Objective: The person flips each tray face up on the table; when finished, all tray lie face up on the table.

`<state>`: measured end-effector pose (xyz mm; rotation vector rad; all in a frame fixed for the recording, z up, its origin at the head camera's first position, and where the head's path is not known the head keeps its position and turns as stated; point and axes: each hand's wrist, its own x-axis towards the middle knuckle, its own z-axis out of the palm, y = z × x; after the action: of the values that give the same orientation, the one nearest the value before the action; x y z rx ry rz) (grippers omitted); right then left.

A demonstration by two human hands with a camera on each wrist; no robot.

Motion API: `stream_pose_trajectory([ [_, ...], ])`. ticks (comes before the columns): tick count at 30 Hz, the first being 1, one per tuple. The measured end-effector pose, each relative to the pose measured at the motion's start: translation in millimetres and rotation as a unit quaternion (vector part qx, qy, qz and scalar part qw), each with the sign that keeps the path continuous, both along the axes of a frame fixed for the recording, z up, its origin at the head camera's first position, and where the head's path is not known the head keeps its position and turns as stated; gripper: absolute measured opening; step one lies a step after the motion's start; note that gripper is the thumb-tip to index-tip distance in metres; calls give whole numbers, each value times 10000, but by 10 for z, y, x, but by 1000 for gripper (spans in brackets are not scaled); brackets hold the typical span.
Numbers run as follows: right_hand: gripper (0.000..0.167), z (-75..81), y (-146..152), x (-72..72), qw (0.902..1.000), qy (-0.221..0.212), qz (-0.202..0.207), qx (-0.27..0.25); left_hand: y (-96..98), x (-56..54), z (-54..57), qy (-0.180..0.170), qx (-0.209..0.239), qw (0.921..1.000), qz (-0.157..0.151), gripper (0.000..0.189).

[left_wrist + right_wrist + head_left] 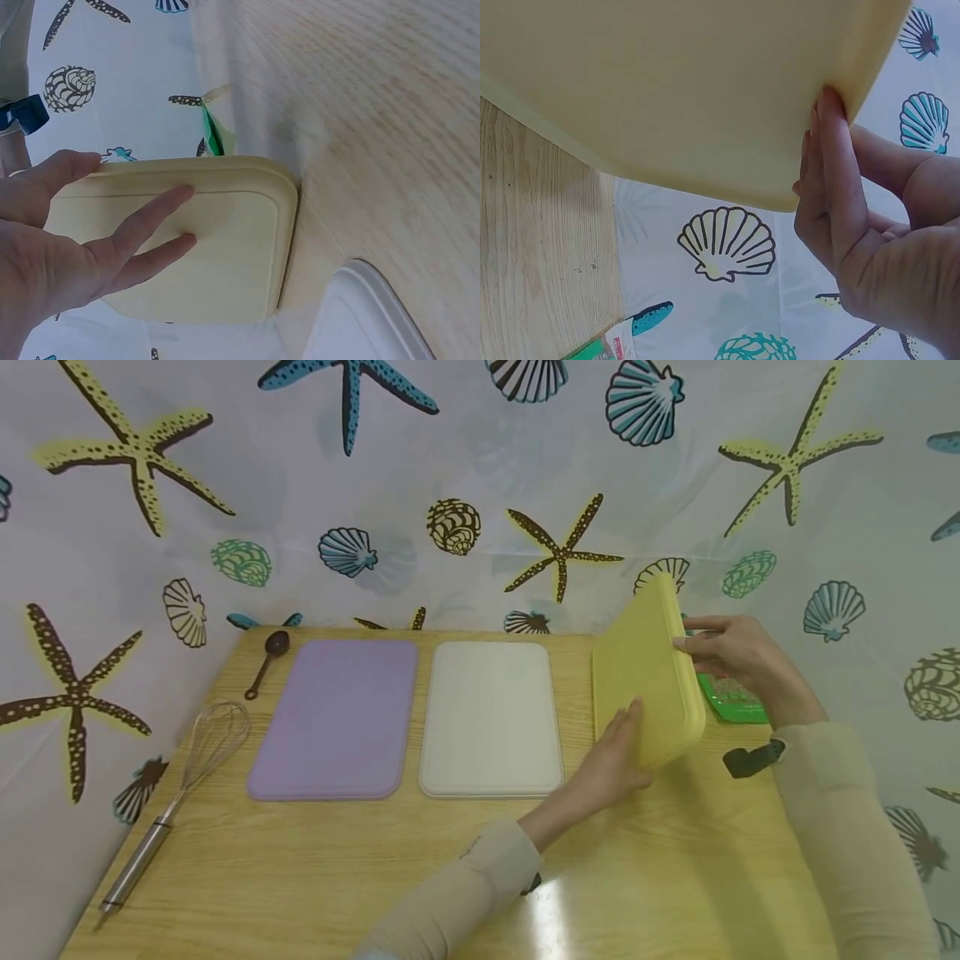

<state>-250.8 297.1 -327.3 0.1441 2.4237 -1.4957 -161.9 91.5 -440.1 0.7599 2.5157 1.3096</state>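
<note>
A yellow cutting board (637, 668) stands steeply tilted at the right of the table, its left edge low and its right edge raised. My right hand (738, 652) pinches the raised edge near the far corner, with thumb and fingers on opposite faces, as the right wrist view shows. Nearer to me, my left hand (607, 768) holds the board by its near edge. In the left wrist view its fingers (154, 214) are spread on the grooved face and its thumb lies at the rim. Behind the board, partly hidden, lies a green packet (738, 702).
A white cutting board (491, 718) lies flat left of the yellow one, and a purple cutting board (337, 718) beyond it. Along the table's left edge are a whisk (150, 852) and a dark measuring spoon (276, 645). A shell-printed cloth (450, 468) hangs behind the table.
</note>
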Motion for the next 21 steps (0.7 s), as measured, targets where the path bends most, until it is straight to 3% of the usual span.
stream_pose_trajectory([
  [4, 76, 14, -33, -20, 10000, -30, 73, 12, 6, -26, 116, 53, 81, 9999, -86, 103],
  [10, 75, 35, -123, -36, 9996, -96, 257, -79, -15, -59, 214, -138, 193, 9996, -143, 104],
  [16, 71, 44, -257, -47, 9990, -113, 310, -302, -46, -60, 323, -594, 762, 9953, -8, 100],
  [21, 70, 38, -345, -64, 9983, -113, 396, -403, -91, -44, 449, -946, 975, 9904, 241, 96],
])
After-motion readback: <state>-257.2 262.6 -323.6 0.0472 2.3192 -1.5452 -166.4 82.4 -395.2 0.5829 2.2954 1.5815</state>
